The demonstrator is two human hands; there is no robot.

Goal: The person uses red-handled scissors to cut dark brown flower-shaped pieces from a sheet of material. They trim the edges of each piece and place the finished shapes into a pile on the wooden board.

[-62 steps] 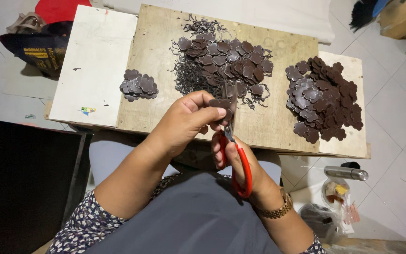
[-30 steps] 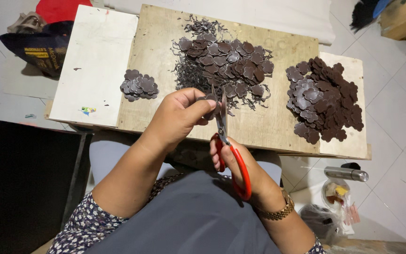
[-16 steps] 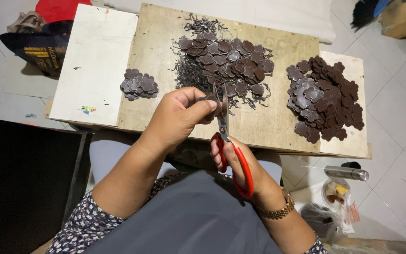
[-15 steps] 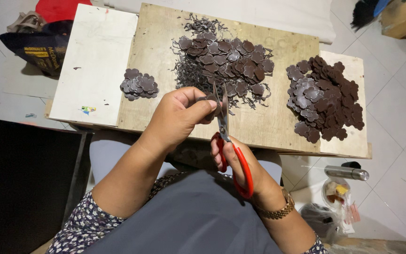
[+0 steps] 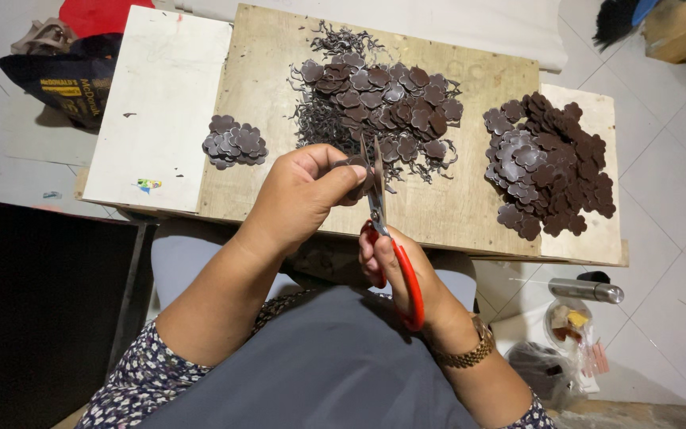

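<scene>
Brown, scallop-edged leather piece [image 5: 352, 168] sits pinched between the thumb and fingertips of the left hand [image 5: 305, 195], lifted just above the near edge of the wooden worktop [image 5: 271, 95]. Against the view two seconds back, the scissors [image 5: 383, 218] have swung from a slanted line to nearly upright, blades pointing to 12 o'clock, and the piece has turned a little in the fingers; by my reading the cut is working its way round the outline, with part of the edge left to trim. The left grip is closed narrowly on the piece. The right hand [image 5: 406, 274] is closed through the red handles, and the blades stand almost together, touching the piece on its 3 o'clock side. From that hand, the piece lies at about 11 o'clock, just beside the blade tips.

At 12 o'clock from the hands lies a heap of pieces mixed with thin curly offcuts [image 5: 379, 99]. At 2 o'clock a larger pile of pieces [image 5: 549, 163] rests on a pale board. At 10 o'clock a small stack [image 5: 234, 143] sits by the seam with the white board [image 5: 160, 95].
</scene>
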